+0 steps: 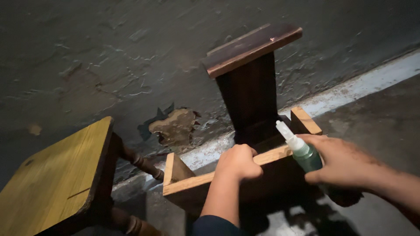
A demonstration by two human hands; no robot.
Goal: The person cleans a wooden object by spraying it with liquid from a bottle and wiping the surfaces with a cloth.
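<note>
The left hand (238, 162) is clenched over the top rail of the dark wooden frame (245, 168), evidently to steady it, while the right hand (345, 164) wraps a green squeeze bottle (304, 153), its white nozzle aimed toward 10 o'clock at the rail joint. A yellow stool (57, 179) stands at 9 o'clock of the frame. The frame's base lies in shadow, the bottle's lower body is covered by fingers, and the stool is cut off at the picture edge.

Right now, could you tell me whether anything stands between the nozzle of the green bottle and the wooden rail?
Nothing visible does. The right hand holds the green bottle with its white nozzle beside the wooden rail. The left hand grips that rail further along, clear of the tip.
</note>
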